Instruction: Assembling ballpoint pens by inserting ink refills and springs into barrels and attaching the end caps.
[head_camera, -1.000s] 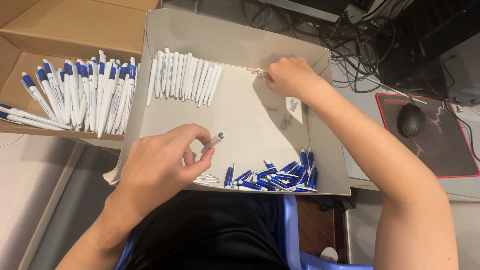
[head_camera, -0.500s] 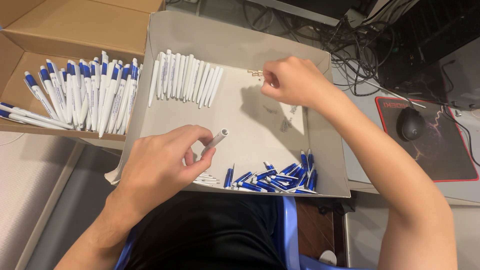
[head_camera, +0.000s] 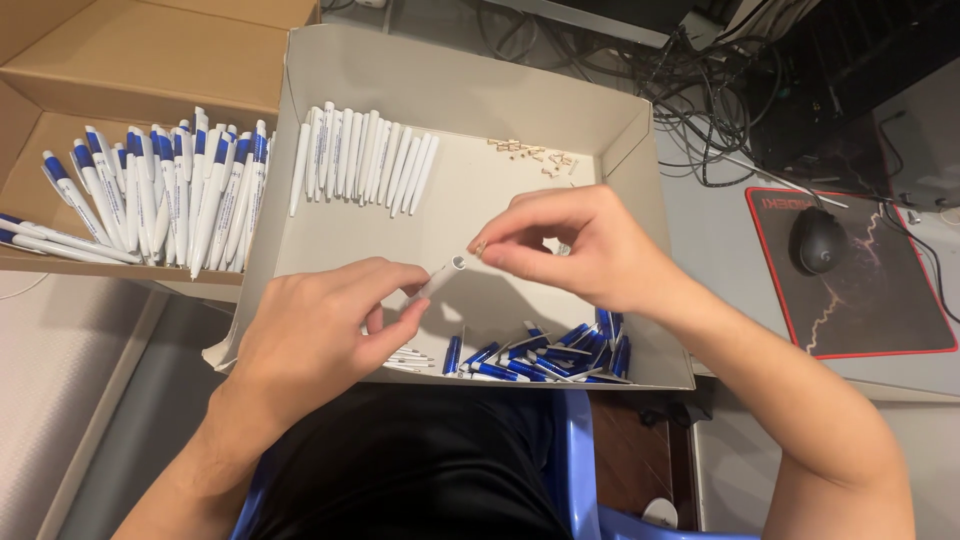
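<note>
The right hand (head_camera: 590, 250) is coming back from the far corner of the grey box (head_camera: 620, 130), where the little pile of tan bits (head_camera: 530, 153) is lying, and it is now meeting the left hand (head_camera: 330, 330) over the middle of the box. The left grip is pinching a white pen tube (head_camera: 440, 276), open end up. The right grip is pressed together on something tiny at the tube's mouth, maybe one tan bit, but it is too small to tell. More white tubes (head_camera: 365, 160) are lying in a row, blue caps (head_camera: 550, 355) are sitting near the front wall, and finished pens (head_camera: 160, 190) are filling the brown box (head_camera: 120, 70).
</note>
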